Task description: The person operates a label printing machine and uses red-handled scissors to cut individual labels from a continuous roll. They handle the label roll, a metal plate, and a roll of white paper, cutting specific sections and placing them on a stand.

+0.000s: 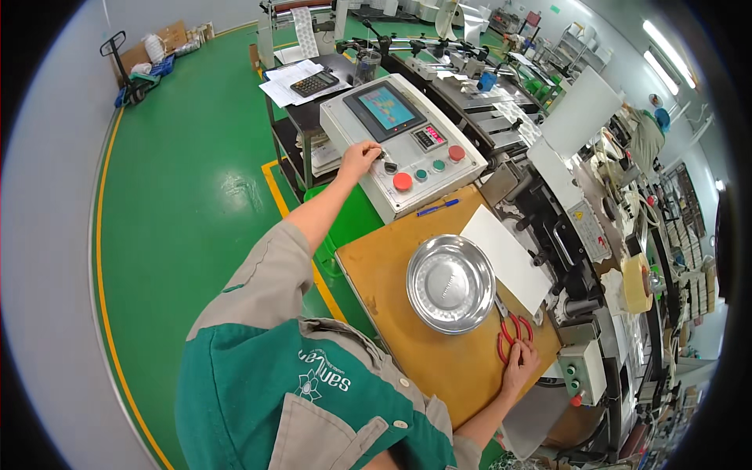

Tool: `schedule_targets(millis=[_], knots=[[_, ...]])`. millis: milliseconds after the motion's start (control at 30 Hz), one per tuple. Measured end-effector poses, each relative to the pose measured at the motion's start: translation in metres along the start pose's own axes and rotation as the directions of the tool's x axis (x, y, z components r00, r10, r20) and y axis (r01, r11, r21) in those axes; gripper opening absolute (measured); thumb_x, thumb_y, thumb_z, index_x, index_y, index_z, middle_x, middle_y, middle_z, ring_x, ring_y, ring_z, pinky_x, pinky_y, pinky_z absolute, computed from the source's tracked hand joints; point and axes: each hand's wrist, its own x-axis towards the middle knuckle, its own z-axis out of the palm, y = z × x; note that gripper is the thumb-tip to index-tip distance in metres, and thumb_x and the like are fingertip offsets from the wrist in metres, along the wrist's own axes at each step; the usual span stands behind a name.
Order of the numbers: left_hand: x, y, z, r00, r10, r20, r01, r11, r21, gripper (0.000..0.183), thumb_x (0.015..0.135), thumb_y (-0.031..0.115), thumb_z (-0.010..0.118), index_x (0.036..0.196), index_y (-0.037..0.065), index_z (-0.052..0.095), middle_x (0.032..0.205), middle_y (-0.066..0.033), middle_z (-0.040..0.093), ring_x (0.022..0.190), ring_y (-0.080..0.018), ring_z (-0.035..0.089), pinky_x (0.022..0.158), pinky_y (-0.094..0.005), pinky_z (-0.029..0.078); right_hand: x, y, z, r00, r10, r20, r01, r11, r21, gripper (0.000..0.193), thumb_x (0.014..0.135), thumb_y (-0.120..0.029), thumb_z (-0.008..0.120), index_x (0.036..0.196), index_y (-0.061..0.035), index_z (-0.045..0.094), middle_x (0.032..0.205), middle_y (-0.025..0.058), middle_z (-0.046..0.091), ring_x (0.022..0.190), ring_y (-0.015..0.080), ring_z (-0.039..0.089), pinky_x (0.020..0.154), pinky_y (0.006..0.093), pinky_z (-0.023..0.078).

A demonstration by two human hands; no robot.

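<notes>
My left hand point(360, 160) reaches to the left edge of a pale control box point(372, 184). Its fingers are pinched together at a small switch, mostly covered by the fingertips, beside a black selector knob point(390, 168). My right hand point(520, 370) rests at the right front of a tan tabletop point(384, 270), fingers slightly apart. Its fingertips lie at the red handles of scissors point(523, 327), not visibly closed round them. A round shiny metal bowl point(450, 283) stands beside the scissors, with nothing seen inside but its bare bottom.
On the box are a lit touchscreen point(385, 106), red buttons point(402, 182) and green ones. A blue pen point(438, 207) and white paper point(509, 258) lie near the bowl. A calculator point(315, 83) sits on a black cart. Machinery point(560, 223) borders the right side.
</notes>
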Motion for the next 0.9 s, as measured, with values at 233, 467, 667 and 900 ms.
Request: schedule_targets(millis=[233,467,667,900], knots=[[-0.004,0.012,-0.001,0.998,-0.068,0.006,0.068,0.997,0.027,0.024,0.082,0.027,0.065,0.096,0.009,0.069,0.085,-0.0099,0.07,0.078,-0.0202,0.066,0.073,-0.0325,0.05,-0.001,0.001,-0.004,0.999,-0.042,-0.025,0.042,0.999,0.008,0.014,0.087,-0.016,0.062,0.095,-0.0058,0.069,0.104,0.0123,0.06,0.103,0.0306,0.05,0.09,0.0405,0.038],[-0.001,0.001,0.0,0.998,-0.061,0.003,0.061,0.998,0.012,0.024,0.084,0.027,0.062,0.097,0.009,0.069,0.083,-0.0067,0.07,0.074,-0.0176,0.065,0.069,-0.0314,0.049,0.001,0.0,0.001,1.0,-0.031,0.007,0.031,1.0,0.003,0.015,0.088,-0.015,0.061,0.096,-0.0047,0.069,0.105,0.0141,0.06,0.104,0.0294,0.048,0.091,0.0397,0.038],[-0.002,0.006,0.0,0.997,-0.078,0.01,0.078,0.997,0.005,0.026,0.083,0.027,0.061,0.099,0.008,0.069,0.084,-0.006,0.07,0.074,-0.016,0.065,0.069,-0.0302,0.049,0.0,-0.006,-0.008,1.0,0.003,-0.009,-0.002,0.999,0.041,0.013,0.086,-0.012,0.062,0.095,-0.0058,0.069,0.104,0.0122,0.06,0.104,0.0293,0.048,0.091,0.0402,0.037],[-0.004,0.001,0.0,0.998,-0.055,0.003,0.055,0.997,-0.049,0.028,0.084,0.027,0.061,0.101,0.007,0.068,0.084,-0.0066,0.07,0.073,-0.0151,0.064,0.068,-0.0293,0.049,-0.001,0.0,0.001,1.0,-0.011,-0.012,0.012,0.999,0.042,0.013,0.086,-0.013,0.063,0.094,-0.0058,0.069,0.104,0.0113,0.06,0.103,0.0292,0.048,0.09,0.0399,0.038]])
